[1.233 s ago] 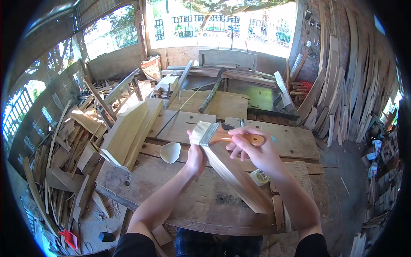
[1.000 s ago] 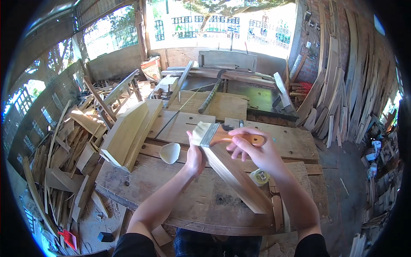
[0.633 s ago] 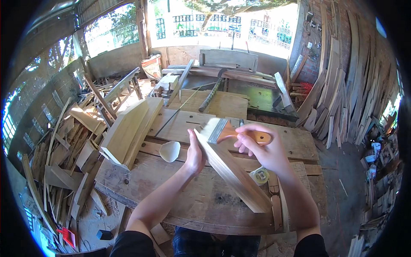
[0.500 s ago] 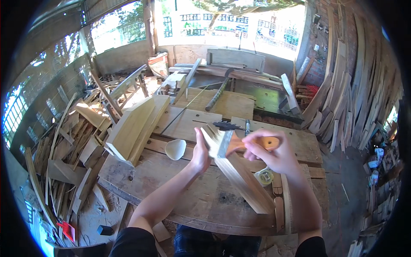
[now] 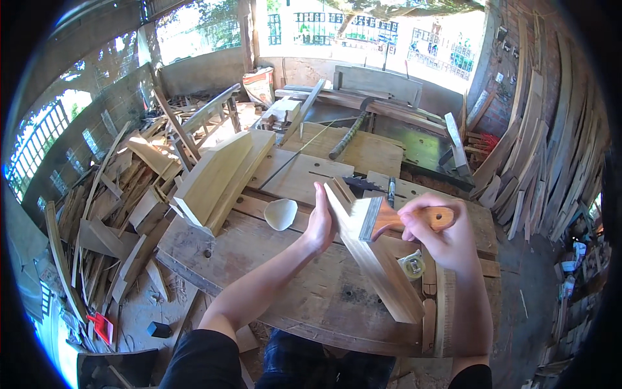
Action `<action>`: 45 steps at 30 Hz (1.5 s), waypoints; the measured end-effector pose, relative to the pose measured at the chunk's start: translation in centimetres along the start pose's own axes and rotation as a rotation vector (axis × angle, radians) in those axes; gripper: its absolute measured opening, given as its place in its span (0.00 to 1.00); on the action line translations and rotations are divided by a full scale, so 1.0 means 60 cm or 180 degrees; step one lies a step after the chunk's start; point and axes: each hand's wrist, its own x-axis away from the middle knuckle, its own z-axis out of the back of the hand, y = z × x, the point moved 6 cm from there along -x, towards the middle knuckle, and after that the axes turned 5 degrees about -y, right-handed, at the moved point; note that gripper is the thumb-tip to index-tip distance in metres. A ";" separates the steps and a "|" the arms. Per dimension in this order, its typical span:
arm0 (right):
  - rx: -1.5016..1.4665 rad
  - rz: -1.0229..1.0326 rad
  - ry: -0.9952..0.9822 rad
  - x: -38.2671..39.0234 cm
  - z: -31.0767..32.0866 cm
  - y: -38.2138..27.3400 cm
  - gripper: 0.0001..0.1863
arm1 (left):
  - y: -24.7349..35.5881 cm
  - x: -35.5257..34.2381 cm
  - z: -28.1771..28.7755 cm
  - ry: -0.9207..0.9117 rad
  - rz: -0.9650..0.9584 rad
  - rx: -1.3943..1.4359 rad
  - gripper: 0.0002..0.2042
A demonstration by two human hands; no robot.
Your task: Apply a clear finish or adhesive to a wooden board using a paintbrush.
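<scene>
My left hand [image 5: 319, 222] grips the upper end of a long wooden board [image 5: 389, 282], which slants down toward the workbench's [image 5: 291, 298] near right. My right hand [image 5: 435, 235] grips the wooden handle of a wide, pale-bristled paintbrush [image 5: 385, 219], whose bristles lie on the board's face. Left of my left hand is a shallow off-white dish [image 5: 279, 214]. A clear and yellow tape measure [image 5: 413, 264] lies beside the board, below my right hand. A dark toothed blade [image 5: 356, 183] lies behind the board, partly hidden by it.
Stacked pale shaped boards [image 5: 217, 178] lie at the bench's left. A long dark bar [image 5: 346, 136] and planks lie toward the back. Offcuts [image 5: 129, 227] are heaped left of the bench. Long planks [image 5: 551, 142] lean on the right wall, and a red dustpan [image 5: 103, 327] is at lower left.
The brush has moved right and down along the board's face, away from the upper end by my left hand. Both hands sit further right in the picture, and the whole view has shifted slightly.
</scene>
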 end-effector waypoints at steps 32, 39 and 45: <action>0.1222 0.0874 0.0152 0.008 0.006 -0.074 0.08 | 0.025 -0.014 0.033 0.0282 0.0012 0.0096 0.44; 0.0084 0.0963 -0.0348 0.019 -0.004 -0.059 0.08 | 0.018 -0.013 0.027 0.0404 0.0121 0.0018 0.47; -0.1092 0.1209 -0.2411 0.059 -0.069 -0.137 0.09 | 0.025 -0.007 0.023 0.0414 -0.0033 0.0038 0.46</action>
